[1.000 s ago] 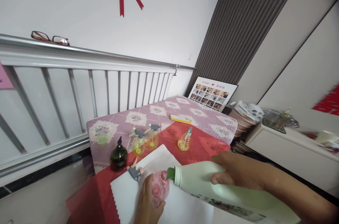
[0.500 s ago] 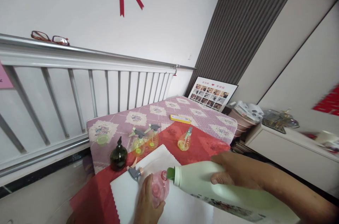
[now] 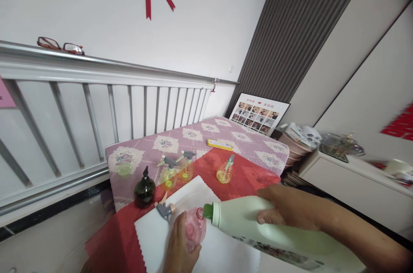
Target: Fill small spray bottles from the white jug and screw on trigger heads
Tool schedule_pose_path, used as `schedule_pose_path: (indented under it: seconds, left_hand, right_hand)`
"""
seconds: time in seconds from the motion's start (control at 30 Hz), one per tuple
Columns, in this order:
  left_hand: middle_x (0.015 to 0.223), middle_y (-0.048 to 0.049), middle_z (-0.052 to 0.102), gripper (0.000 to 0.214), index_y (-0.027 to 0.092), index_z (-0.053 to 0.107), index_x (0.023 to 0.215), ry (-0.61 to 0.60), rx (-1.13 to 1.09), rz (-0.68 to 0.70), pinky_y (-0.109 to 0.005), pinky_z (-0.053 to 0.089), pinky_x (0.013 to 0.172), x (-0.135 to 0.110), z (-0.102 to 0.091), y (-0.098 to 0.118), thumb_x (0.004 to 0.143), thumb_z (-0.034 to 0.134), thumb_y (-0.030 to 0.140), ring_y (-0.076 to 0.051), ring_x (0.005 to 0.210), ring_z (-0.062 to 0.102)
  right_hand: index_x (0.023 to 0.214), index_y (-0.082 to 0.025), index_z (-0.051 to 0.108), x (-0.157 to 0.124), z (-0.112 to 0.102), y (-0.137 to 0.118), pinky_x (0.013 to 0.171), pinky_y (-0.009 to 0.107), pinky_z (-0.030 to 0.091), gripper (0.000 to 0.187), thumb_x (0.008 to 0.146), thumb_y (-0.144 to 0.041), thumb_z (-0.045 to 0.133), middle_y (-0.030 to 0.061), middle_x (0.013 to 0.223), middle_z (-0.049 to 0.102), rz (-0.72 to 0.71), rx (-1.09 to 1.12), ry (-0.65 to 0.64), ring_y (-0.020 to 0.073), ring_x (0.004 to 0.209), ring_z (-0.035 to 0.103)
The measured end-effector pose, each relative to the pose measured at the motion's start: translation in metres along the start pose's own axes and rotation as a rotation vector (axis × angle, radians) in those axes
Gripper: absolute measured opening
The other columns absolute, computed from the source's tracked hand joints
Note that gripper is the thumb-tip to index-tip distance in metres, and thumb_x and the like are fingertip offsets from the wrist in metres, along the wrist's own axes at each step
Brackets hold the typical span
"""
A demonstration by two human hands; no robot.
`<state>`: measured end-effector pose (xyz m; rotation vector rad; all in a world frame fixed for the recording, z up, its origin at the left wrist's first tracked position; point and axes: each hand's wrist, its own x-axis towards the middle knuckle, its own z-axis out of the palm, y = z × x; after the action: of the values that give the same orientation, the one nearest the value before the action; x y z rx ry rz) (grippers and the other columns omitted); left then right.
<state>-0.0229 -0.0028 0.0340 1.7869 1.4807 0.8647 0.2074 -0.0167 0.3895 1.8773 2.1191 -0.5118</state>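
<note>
My right hand (image 3: 290, 213) grips a large white jug (image 3: 258, 232) with a green spout, tipped on its side with the spout at the mouth of a small pink bottle (image 3: 195, 230). My left hand (image 3: 179, 247) is wrapped around that pink bottle, holding it upright on a white cloth (image 3: 151, 234). A grey spray head (image 3: 164, 209) lies on the cloth just left of the bottle.
On the red cloth (image 3: 251, 176) and floral table cover stand a dark green bottle (image 3: 144, 190), two yellow spray bottles (image 3: 176, 172), another yellow bottle (image 3: 225, 172), a green cap (image 3: 124, 170) and a yellow case (image 3: 219, 144). A white railing (image 3: 97, 105) stands behind, a cabinet (image 3: 348, 182) to the right.
</note>
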Motion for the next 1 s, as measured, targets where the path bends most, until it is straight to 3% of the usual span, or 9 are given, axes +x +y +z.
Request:
schedule_pose_path:
  seconds: [1.0]
  left_hand:
    - [0.157, -0.0163, 0.032, 0.09, 0.008, 0.024, 0.146, -0.031, 0.017, -0.022, -0.038, 0.029, 0.12, -0.0007, -0.0054, 0.007, 0.064, 0.058, 0.024, -0.026, 0.145, 0.03]
  right_hand:
    - [0.088, -0.02, 0.065, -0.0022, -0.0054, -0.0088, 0.064, 0.03, 0.043, 0.036, 0.079, -0.055, 0.058, 0.009, 0.096, 0.073, 0.023, 0.034, -0.042, 0.0269, 0.084, 0.066]
